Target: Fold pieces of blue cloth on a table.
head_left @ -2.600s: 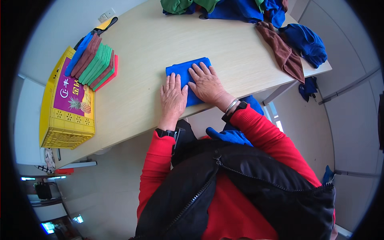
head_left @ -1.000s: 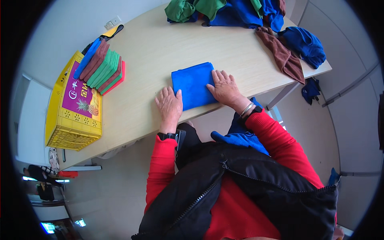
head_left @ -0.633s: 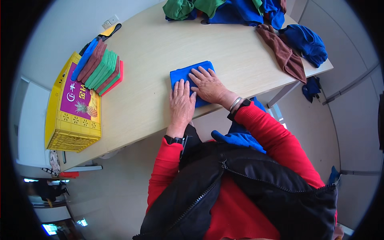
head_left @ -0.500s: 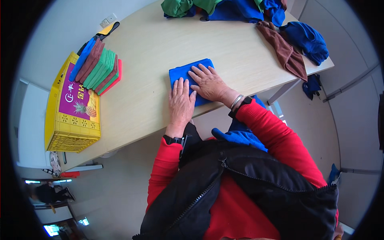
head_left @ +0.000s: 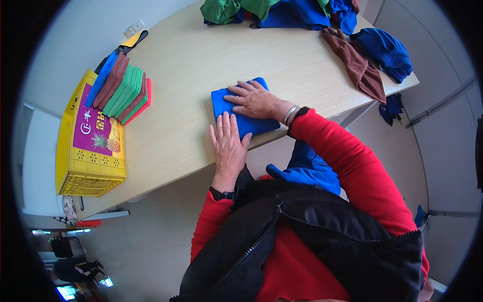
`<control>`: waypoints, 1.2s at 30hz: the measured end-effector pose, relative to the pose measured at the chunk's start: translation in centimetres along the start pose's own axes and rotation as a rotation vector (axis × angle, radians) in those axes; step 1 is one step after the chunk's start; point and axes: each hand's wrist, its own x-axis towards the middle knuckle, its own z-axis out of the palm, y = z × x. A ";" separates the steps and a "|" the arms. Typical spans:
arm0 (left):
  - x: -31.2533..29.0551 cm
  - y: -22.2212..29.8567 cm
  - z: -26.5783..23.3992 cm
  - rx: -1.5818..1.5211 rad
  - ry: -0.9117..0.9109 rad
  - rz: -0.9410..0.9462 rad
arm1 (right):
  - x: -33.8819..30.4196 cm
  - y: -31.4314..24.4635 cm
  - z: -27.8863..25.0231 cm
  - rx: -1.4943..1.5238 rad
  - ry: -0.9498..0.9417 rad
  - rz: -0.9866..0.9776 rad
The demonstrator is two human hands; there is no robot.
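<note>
A pale table (head_left: 176, 95) spans the frame, a yellow crate (head_left: 90, 177) at its left end. Loose cloths (head_left: 297, 14), green, blue and brown, lie rumpled and unfolded from top centre to upper right; folded cloths (head_left: 126, 91) stand in a neat row upper left. At centre, a blue cloth (head_left: 259, 126) lies flat, apparently nearly folded, the right hand (head_left: 255, 103) palm-down across it, the left hand (head_left: 230, 149) at its lower-left edge, fingers extended, neither gripping.
</note>
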 end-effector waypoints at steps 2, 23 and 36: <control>-0.1 -0.1 -0.3 -0.003 -0.015 -0.010 | 0.8 0.7 -0.1 0.020 -0.004 0.022; 0.8 -4.1 0.0 -0.108 -0.027 -0.195 | -1.3 -6.5 -2.0 0.067 0.106 0.054; 0.3 -3.6 -0.6 -0.004 -0.159 -0.195 | 0.5 -4.4 0.9 0.057 0.059 0.262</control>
